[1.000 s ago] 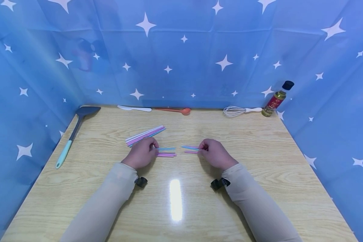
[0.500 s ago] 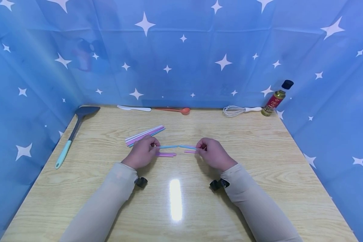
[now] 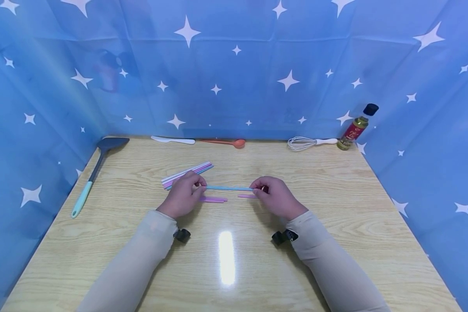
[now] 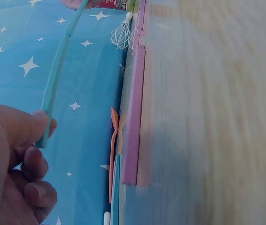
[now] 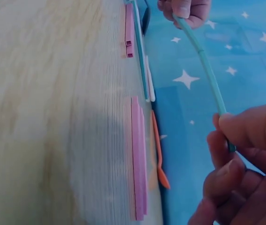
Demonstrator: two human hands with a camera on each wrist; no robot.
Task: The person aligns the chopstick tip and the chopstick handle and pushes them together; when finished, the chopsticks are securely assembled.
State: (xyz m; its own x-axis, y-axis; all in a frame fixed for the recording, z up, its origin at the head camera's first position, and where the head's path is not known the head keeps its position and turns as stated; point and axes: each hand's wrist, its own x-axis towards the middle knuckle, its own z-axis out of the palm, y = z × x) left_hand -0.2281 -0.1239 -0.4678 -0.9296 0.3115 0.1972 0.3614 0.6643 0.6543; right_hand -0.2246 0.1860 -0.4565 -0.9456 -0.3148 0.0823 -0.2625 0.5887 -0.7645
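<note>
A light blue straw (image 3: 228, 188), made of two pieces meeting end to end, spans the gap between my hands above the table. My left hand (image 3: 183, 195) pinches its left end between thumb and index finger. At the other end my right hand (image 3: 277, 197) pinches it likewise. In the right wrist view the blue straw (image 5: 211, 77) bows slightly, with a seam nearer the left hand. Pink straw pieces (image 3: 215, 200) lie by the left fingers, and more pink pieces (image 3: 246, 196) lie by the right. Behind the left hand rests a bundle of white, pink and blue straws (image 3: 187, 172).
Along the back edge lie a white knife (image 3: 173, 140), an orange spoon (image 3: 238, 143) and a whisk (image 3: 304, 143). An oil bottle (image 3: 351, 132) stands at the back right corner. A spatula (image 3: 97, 167) lies along the left edge. Starred blue cloth surrounds the table (image 3: 226, 299).
The two blue straw pieces, apart a second ago, came together at their ends and now form one nearly straight line. The right hand shifted slightly; the pink pieces stayed put.
</note>
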